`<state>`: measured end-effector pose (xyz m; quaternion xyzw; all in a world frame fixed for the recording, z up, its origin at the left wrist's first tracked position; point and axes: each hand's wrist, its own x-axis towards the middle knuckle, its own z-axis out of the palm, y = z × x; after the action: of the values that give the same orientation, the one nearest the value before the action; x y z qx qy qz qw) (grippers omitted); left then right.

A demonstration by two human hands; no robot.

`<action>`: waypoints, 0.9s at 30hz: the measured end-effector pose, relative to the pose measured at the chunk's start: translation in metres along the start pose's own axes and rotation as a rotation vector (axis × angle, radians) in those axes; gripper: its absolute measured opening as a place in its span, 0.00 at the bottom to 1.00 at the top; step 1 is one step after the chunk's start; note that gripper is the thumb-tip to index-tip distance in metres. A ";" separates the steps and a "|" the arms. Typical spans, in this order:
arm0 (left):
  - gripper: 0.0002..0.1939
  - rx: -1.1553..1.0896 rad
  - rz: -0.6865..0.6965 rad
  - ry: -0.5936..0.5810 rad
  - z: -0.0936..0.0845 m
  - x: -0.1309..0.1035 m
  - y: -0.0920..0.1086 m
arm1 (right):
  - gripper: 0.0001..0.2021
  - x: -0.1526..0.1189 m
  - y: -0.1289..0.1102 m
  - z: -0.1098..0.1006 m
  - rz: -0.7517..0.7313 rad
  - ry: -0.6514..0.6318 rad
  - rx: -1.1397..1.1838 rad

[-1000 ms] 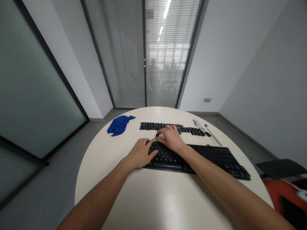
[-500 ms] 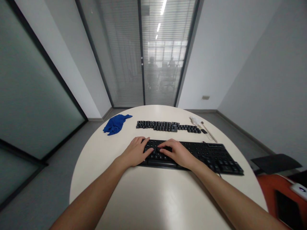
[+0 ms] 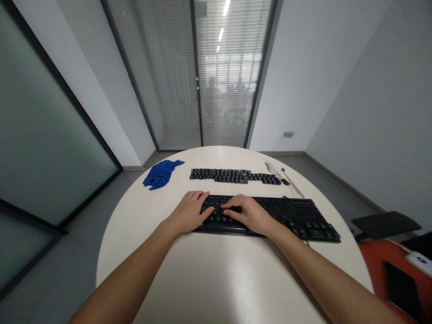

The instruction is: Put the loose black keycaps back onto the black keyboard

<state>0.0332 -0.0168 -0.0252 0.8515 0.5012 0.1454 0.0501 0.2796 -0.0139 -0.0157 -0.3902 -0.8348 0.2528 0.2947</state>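
A black keyboard lies across the round table, with many of its keycaps off and bare key posts showing. My left hand rests over its left end, fingers spread and thumb stretched along the keys, holding nothing. Over the left-middle keys, my right hand has its thumb and index finger drawn together around a small black keycap, mostly hidden by the fingertips. Behind the keyboard, loose black keycaps are lined up in rows.
A crumpled blue cloth lies at the table's far left. Toward the far right are a white tuft, a thin stick and a small black piece. An orange chair bearing a dark phone stands at the right.
The view has shifted slightly, so everything sits a little higher and further left. Both hands keep nearly the same pose on the keyboard.
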 end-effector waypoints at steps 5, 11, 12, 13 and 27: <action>0.27 0.019 0.017 0.020 0.000 0.001 0.002 | 0.08 0.000 -0.003 0.001 -0.027 0.010 -0.048; 0.27 0.004 0.023 0.024 0.000 0.001 0.001 | 0.09 0.001 -0.004 0.002 -0.101 -0.002 -0.068; 0.27 0.003 0.023 0.023 0.000 0.001 0.001 | 0.09 0.001 -0.004 0.003 -0.107 -0.004 -0.065; 0.26 0.004 0.021 0.020 0.000 0.001 0.001 | 0.09 0.001 -0.003 0.003 -0.108 -0.004 -0.062; 0.26 -0.011 0.020 0.021 -0.001 0.001 0.001 | 0.08 0.000 -0.006 0.001 -0.078 -0.015 -0.055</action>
<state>0.0347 -0.0167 -0.0238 0.8546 0.4925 0.1576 0.0482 0.2761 -0.0173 -0.0129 -0.3635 -0.8582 0.2211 0.2871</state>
